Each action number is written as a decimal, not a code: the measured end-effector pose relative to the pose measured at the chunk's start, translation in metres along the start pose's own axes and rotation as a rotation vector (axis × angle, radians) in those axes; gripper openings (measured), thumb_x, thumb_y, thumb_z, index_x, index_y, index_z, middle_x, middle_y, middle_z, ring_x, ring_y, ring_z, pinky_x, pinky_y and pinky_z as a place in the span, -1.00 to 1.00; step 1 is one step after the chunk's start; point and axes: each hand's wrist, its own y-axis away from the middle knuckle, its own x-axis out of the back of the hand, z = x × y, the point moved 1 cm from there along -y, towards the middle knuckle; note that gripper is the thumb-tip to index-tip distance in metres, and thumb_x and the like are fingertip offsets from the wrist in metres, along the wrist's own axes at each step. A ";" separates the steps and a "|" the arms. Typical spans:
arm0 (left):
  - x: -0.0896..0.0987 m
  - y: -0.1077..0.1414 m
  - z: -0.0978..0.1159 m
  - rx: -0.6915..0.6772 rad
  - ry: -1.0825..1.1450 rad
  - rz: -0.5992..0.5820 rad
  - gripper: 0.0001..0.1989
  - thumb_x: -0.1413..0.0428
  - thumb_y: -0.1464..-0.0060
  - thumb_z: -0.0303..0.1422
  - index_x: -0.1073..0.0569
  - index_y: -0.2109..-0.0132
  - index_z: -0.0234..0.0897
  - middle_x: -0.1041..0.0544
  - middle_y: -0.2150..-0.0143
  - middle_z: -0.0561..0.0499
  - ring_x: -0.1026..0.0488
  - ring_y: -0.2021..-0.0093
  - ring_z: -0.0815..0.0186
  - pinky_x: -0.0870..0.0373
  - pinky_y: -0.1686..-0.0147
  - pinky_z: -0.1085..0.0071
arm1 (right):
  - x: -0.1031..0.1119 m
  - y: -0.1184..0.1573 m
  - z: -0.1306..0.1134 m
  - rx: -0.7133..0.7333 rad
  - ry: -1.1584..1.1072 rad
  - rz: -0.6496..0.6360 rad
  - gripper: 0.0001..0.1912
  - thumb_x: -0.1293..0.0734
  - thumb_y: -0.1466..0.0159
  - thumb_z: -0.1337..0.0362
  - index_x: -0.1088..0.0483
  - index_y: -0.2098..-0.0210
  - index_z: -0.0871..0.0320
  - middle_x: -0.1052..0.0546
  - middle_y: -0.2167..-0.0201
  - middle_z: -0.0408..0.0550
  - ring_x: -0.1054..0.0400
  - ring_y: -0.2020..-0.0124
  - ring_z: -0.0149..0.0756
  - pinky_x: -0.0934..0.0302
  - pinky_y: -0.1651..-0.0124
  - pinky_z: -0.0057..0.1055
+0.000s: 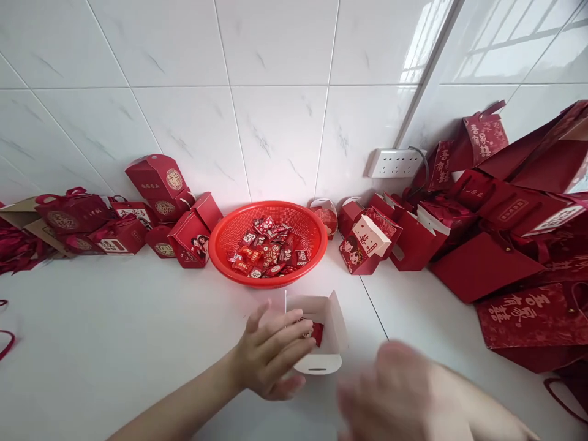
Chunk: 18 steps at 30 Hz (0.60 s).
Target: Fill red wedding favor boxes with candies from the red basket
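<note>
A small open gift box (339, 327), white inside, stands on the counter before me with its flaps up. Red candy packets (318, 334) lie in it, partly covered by my fingers. My left hand (278, 355) is over the box's left side, fingers stretched and spread, holding nothing I can see. To the right of the box and nearer to me, my right hand (390, 395) is smeared by motion, so its fingers cannot be made out. Behind the box sits a red plastic basket (220, 260) with many wrapped candies (269, 251) in it.
Red gift boxes (158, 184) line the wall at the left. More boxes and bags (500, 208) pile up at the right. A white power strip (397, 164) is fixed to the tiled wall. Red cord (6, 343) lies at the left edge.
</note>
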 end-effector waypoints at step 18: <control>-0.043 0.046 0.003 -0.098 -0.071 0.234 -0.81 -0.36 0.08 -0.23 -0.59 0.26 0.10 -0.45 -0.18 0.21 -0.30 -0.23 0.32 -0.08 -0.43 0.01 | -0.117 -0.189 0.114 -0.095 0.255 -1.178 -0.28 -0.43 -0.11 0.22 -0.29 -0.25 0.19 -0.55 -0.01 0.14 -0.51 0.17 -0.07 -0.23 0.41 -0.39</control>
